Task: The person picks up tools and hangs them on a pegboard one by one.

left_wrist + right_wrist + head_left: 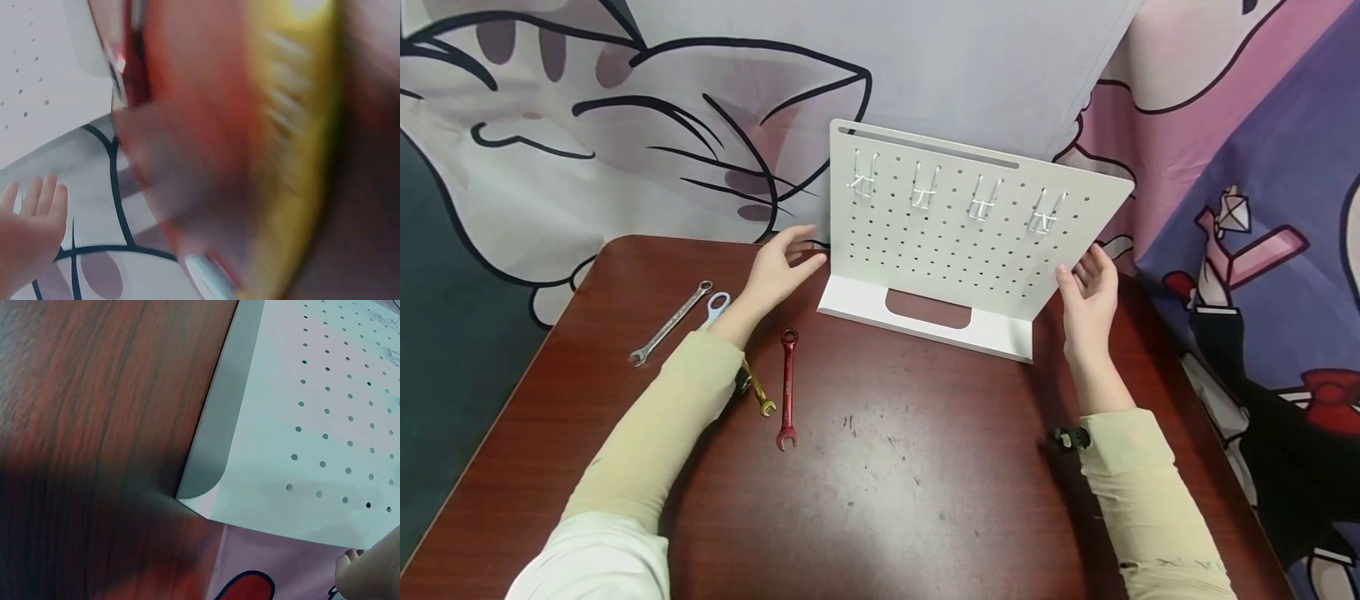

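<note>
A white pegboard stand (940, 225) stands upright on its base, with several wire hooks (981, 200) along its upper part. My left hand (778, 271) is off the board's left edge, fingers stretched toward it, holding nothing. At the right edge my right hand (1090, 304) holds the board, thumb at the edge and fingers curled partly hidden behind it. The right wrist view shows those fingers (350, 556) just past the board's edge. Below the left forearm lie a red wrench (787, 392) and a yellow wrench (762, 396), the latter partly covered by the sleeve.
A silver wrench (672, 323) and light-blue-handled scissors (717, 304), mostly hidden by the left arm, lie on the left of the brown table (880, 517). Printed cloth (970, 75) hangs behind the pegboard and along the right side.
</note>
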Action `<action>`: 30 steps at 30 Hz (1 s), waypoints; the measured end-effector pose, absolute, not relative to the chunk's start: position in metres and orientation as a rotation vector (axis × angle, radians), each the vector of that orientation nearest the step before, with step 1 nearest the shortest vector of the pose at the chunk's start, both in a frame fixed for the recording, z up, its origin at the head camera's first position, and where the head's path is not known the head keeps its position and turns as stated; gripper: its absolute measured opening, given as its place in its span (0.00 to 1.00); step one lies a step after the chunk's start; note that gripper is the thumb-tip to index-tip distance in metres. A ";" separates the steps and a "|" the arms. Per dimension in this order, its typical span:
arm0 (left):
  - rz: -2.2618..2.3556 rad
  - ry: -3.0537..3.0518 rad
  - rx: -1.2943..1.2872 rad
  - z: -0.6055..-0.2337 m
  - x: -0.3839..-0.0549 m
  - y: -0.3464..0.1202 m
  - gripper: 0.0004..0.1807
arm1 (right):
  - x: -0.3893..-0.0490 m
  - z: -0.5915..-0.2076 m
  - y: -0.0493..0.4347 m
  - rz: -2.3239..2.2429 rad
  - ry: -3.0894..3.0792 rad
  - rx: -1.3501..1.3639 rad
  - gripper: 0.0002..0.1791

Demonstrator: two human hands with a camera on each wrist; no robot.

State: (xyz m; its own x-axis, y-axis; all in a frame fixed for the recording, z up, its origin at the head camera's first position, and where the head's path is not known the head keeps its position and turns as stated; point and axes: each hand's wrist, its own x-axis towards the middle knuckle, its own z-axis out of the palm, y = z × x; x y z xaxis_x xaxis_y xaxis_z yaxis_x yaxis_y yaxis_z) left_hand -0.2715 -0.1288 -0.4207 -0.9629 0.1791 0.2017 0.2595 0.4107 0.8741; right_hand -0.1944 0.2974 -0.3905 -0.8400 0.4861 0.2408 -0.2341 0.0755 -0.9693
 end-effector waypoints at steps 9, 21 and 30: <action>-1.835 -2.438 -0.337 -0.418 -0.289 -0.100 0.33 | -0.196 -0.391 0.291 1.833 -1.802 -0.225 0.34; -1.871 -2.409 -0.293 -0.412 -0.294 -0.094 0.33 | -0.199 -0.390 0.288 1.843 -1.822 -0.215 0.37; -1.796 -2.449 -0.262 -0.414 -0.290 -0.093 0.33 | -0.204 -0.389 0.292 1.874 -1.843 -0.225 0.38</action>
State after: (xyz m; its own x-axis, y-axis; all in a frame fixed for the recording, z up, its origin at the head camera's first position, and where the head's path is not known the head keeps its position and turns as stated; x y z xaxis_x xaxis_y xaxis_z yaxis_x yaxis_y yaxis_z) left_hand -0.2895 -0.0935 -0.4143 -0.9809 0.0834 0.1756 0.1925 0.2924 0.9367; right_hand -0.2040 0.2920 -0.3888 -0.8622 0.4547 0.2232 -0.2306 0.0399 -0.9722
